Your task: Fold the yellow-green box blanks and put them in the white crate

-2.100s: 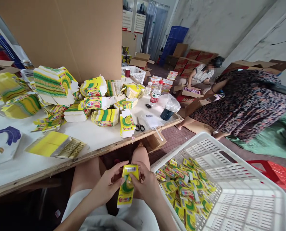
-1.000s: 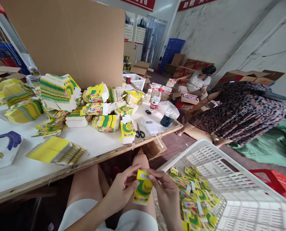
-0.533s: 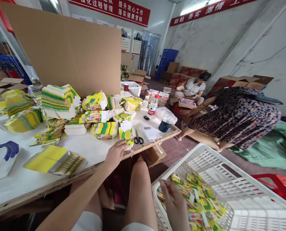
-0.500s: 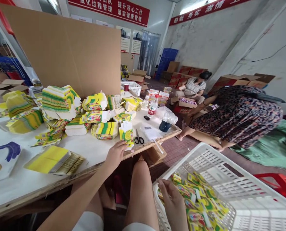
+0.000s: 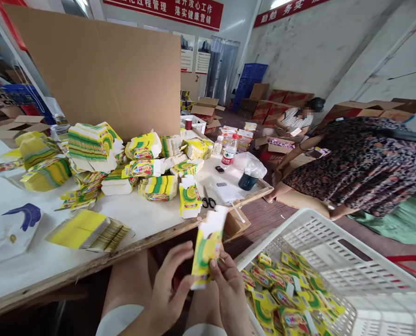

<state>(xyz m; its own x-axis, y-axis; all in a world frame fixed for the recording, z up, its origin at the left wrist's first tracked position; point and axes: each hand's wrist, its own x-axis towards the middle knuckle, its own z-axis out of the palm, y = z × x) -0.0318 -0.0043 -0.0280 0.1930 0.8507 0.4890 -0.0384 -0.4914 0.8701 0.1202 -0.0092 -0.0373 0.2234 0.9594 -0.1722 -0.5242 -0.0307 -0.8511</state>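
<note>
A flat yellow-and-green printed carton [image 5: 206, 252] with a white end flap is held up over my lap. My right hand [image 5: 231, 284] pinches its lower right side between thumb and fingers. Close at its left edge is my left hand [image 5: 169, 284], thumb and fingers apart; whether the thumb tip touches the carton I cannot tell. On the table edge beyond lies a similar flat carton [image 5: 190, 198], beside black-handled scissors [image 5: 208, 202]. To my right, a white plastic basket [image 5: 299, 228] holds many small yellow-green cartons [image 5: 281, 298].
Stacks of flat cartons [image 5: 92, 144] cover much of the white table [image 5: 152, 219], below an upright cardboard sheet [image 5: 99, 74]. A bottle [image 5: 230, 150] and a dark mug [image 5: 247, 181] stand at its right end. One person [image 5: 362, 163] bends over nearby; another [image 5: 295, 121] sits farther back.
My left hand has come back from the table edge to my lap. My right hand has left the basket side, and a carton is now held up in it.
</note>
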